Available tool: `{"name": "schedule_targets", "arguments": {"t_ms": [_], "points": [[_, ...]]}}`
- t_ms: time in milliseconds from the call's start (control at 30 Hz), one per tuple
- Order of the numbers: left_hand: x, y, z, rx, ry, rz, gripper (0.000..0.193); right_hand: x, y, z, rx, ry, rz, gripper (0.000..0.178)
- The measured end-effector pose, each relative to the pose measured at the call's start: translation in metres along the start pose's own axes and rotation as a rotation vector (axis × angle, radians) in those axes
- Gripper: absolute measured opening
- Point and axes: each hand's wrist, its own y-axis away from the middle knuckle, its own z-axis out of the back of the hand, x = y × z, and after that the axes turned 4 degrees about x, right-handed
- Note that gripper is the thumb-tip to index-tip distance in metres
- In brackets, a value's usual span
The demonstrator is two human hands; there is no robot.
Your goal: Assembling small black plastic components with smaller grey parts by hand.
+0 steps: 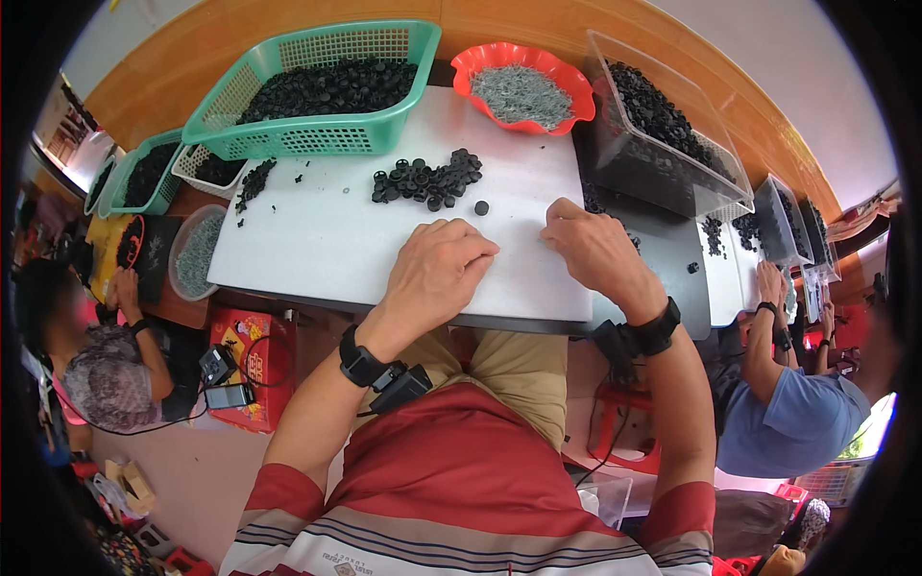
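Observation:
Over the white board (pixel 307 240), my left hand (pixel 437 267) is closed, thumb and forefinger pressed together. Whatever sits in that pinch is hidden or too small to name. My right hand (pixel 597 248) is also closed with bent fingers, a short way to the right, its tips low over the board; I cannot make out anything in it. Between and beyond the two hands lies a single round black cap-like part (pixel 481 207). Just behind it is a loose pile of similar black parts (pixel 423 182).
A green basket (pixel 355 134) of black parts stands back left. Beside it is a red scalloped bowl (pixel 581 101) of thin metal pieces, then a clear bin (pixel 663 182) of black parts. People (pixel 115 365) sit left and right (pixel 797 413) along the bench.

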Motion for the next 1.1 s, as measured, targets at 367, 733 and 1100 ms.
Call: {"name": "schedule_targets", "arguments": {"t_ms": [367, 733, 1100], "points": [[0.000, 0.001, 0.004, 0.012, 0.057, 0.030, 0.012, 0.007, 0.005, -0.001, 0.051, 0.058, -0.070, 0.010], [-0.002, -0.001, 0.014, 0.027, 0.374, 0.148, 0.017, 0.010, 0.020, -0.007, -0.163, -0.030, -0.003, 0.019], [0.011, 0.003, 0.019, 0.045, 0.883, 0.360, 0.017, 0.059, 0.025, -0.020, -0.469, -1.252, -0.186, 0.013]]}}
